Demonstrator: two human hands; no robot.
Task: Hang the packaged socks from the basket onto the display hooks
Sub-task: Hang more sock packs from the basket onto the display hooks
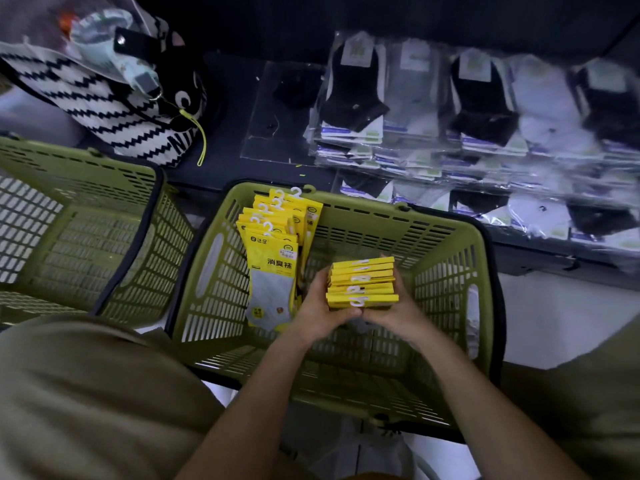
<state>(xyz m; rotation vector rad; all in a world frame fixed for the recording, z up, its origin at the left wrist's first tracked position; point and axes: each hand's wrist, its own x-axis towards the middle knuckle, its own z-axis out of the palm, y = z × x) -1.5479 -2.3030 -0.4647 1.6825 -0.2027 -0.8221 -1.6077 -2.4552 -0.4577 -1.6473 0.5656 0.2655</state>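
Holding yellow sock-pack stack (362,284) over green basket (450,216).
Clamping it between left hand (320,311) and right hand (398,313); pointing hanger hooks (358,301) up, long axis down.

A stack of sock packs (362,284), yellow with white hooks, sits edge-on above the middle of the green basket (450,216). The left hand (318,306) and the right hand (394,313) hold it between them. A row of sock packs (272,258) leans inside the basket's far left corner, hooks up. The front pack shows a grey sock.
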